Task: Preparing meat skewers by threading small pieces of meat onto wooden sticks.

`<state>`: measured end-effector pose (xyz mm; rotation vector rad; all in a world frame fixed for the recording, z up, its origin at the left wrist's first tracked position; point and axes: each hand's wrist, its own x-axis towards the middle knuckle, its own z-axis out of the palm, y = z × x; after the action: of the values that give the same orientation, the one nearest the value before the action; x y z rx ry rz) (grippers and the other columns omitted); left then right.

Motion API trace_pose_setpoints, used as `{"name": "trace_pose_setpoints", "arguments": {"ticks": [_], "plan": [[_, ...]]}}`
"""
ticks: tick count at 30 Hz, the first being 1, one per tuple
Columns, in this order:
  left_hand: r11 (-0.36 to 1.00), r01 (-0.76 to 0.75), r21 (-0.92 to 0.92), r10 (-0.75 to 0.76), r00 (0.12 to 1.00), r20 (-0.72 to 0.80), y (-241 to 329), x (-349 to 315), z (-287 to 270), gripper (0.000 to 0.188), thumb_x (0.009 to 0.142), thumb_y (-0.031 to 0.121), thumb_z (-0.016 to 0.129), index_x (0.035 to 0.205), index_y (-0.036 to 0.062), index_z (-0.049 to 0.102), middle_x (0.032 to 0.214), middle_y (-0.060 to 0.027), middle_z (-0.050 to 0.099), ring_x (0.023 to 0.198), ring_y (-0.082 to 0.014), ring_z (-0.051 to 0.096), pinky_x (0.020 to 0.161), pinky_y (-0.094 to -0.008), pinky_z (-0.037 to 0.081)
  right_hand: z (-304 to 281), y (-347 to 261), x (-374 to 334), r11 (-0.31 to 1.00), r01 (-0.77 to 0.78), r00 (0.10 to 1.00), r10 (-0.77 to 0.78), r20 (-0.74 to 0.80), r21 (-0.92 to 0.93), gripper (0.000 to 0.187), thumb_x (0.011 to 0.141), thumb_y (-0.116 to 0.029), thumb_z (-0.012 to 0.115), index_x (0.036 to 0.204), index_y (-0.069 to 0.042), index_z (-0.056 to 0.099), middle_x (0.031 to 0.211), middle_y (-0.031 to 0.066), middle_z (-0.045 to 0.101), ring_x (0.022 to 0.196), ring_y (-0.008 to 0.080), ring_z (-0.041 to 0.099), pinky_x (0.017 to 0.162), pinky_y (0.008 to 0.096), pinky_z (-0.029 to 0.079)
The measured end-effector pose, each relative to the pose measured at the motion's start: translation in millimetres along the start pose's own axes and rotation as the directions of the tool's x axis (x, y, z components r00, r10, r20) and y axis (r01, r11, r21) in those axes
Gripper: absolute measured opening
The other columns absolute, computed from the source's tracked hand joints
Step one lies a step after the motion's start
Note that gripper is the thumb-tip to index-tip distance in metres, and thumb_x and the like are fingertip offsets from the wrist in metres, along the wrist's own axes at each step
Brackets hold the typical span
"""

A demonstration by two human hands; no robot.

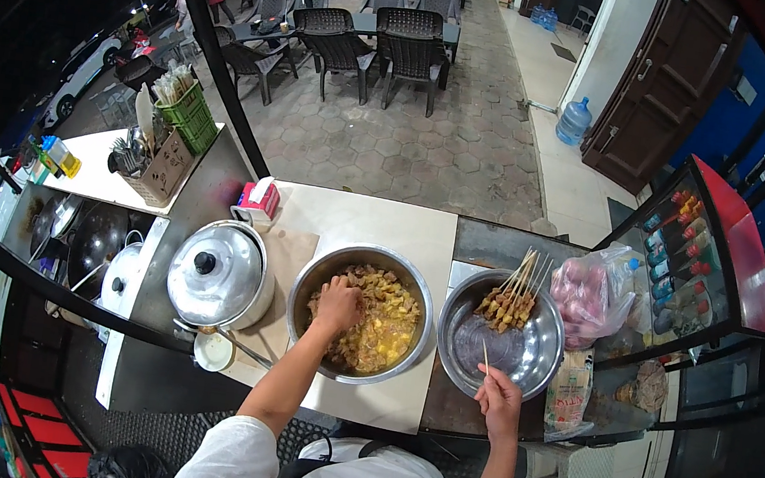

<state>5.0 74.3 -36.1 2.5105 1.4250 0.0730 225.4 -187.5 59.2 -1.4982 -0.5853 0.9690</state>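
Note:
My left hand point(339, 307) reaches into a wide steel bowl point(299, 279) of cut meat in yellow marinade point(383, 327). Its fingers are curled down against the meat, and the fingertips are hidden. Over the near rim of a second steel bowl point(543, 373), my right hand point(498, 404) pinches a thin wooden skewer point(485, 355), whose upper part looks bare. Several skewers threaded with meat point(506, 309) lie together at the far side of that second bowl, their bare ends pointing up and away.
A lidded pot point(217, 266) and small white dish point(214, 352) stand left, a tissue box point(258, 202) behind. Right are a bag of pink round items point(585, 297), a plastic packet point(569, 396) and a glass case point(686, 257). A dark post point(219, 56) rises at the left.

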Motion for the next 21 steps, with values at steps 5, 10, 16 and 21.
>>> {"name": "trace_pose_setpoints", "arguments": {"ticks": [5,10,16,21], "plan": [[0.996,-0.086,-0.038,0.082,0.991,-0.103,-8.6,4.2,8.9,0.013,0.065,0.016,0.065,0.077,0.0101,0.063,0.094,-0.0107,0.058,0.102,-0.0278,0.048,0.088,-0.0436,0.036,-2.3,6.2,-0.4,1.000,-0.024,1.000,0.024,-0.016,0.019,0.022,0.090,-0.010,0.050,0.106,-0.003,0.062,0.061,-0.0029,0.051,0.048,0.0006,0.035,0.043,0.0164,0.026],[0.970,-0.159,-0.186,0.142,0.985,-0.100,-0.7,8.3,10.7,0.014,0.069,0.011,0.065,0.082,0.0049,0.064,0.071,-0.0108,0.062,0.079,-0.0247,0.059,0.080,-0.0390,0.042,2.0,9.9,2.8,1.000,0.008,0.999,-0.007,-0.033,0.005,0.022,0.091,-0.012,0.048,0.106,-0.003,0.062,0.059,-0.0007,0.052,0.044,0.0022,0.037,0.040,0.0169,0.027],[0.442,0.194,-0.876,-0.053,0.980,0.190,-9.9,7.6,1.0,0.020,0.081,0.004,0.061,0.099,-0.0066,0.061,0.077,-0.0064,0.063,0.066,-0.0093,0.058,0.055,-0.0254,0.048,14.1,7.7,4.0,0.999,-0.042,0.999,0.042,0.000,0.007,0.022,0.088,-0.009,0.049,0.102,-0.003,0.064,0.061,-0.0017,0.052,0.047,0.0016,0.037,0.043,0.0172,0.027],[0.385,0.091,-0.918,-0.045,0.996,0.080,-15.9,1.4,-1.3,0.018,0.080,0.005,0.062,0.095,-0.0047,0.064,0.079,-0.0084,0.066,0.068,-0.0115,0.060,0.059,-0.0248,0.048,22.8,13.4,3.1,0.999,-0.038,0.998,0.038,0.047,0.014,0.022,0.087,-0.008,0.047,0.099,-0.001,0.064,0.061,-0.0009,0.053,0.046,0.0016,0.037,0.042,0.0170,0.027]]}}
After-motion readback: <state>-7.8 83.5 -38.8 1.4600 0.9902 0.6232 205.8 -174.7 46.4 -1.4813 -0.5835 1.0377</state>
